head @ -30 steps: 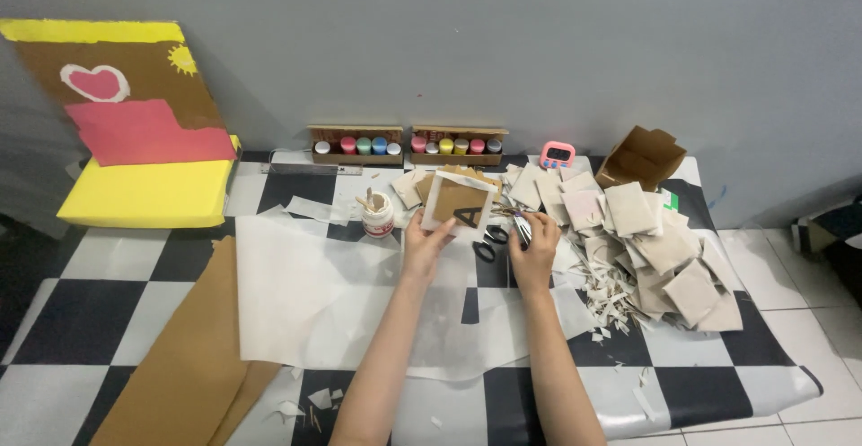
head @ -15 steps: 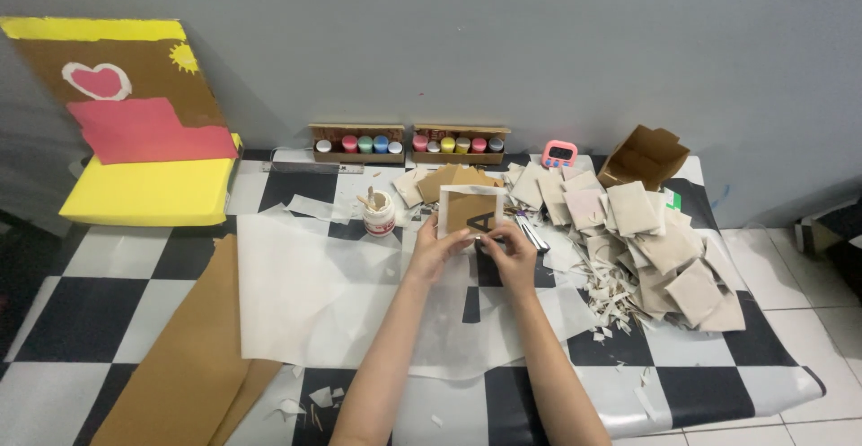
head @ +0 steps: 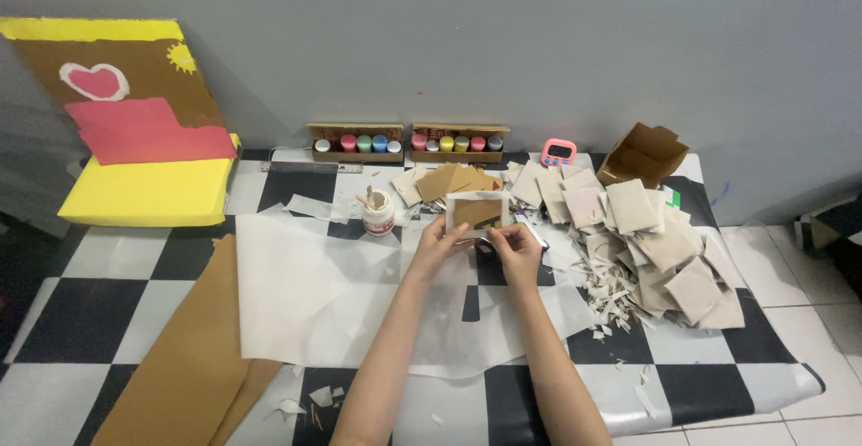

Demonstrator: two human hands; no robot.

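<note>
Both of my hands hold up a small square cardboard piece [head: 478,214] with a pale border and a brown middle, tilted toward me above the checkered mat. My left hand [head: 437,247] grips its lower left edge. My right hand [head: 515,248] pinches its lower right edge. A small white glue pot [head: 378,213] with a stick in it stands just left of the piece. A stack of brown cardboard squares [head: 449,181] lies right behind it.
White tracing paper [head: 305,293] covers the mat in front of me. A heap of pale covered squares and scraps [head: 651,248] lies at right, near an open brown box [head: 642,154] and pink timer [head: 558,152]. Two paint-pot trays [head: 409,142] line the wall. Brown cardboard sheet [head: 184,356] lies lower left.
My right hand left the spot near the scissors and joined my left on the square piece. The piece has been lifted slightly and now faces me.
</note>
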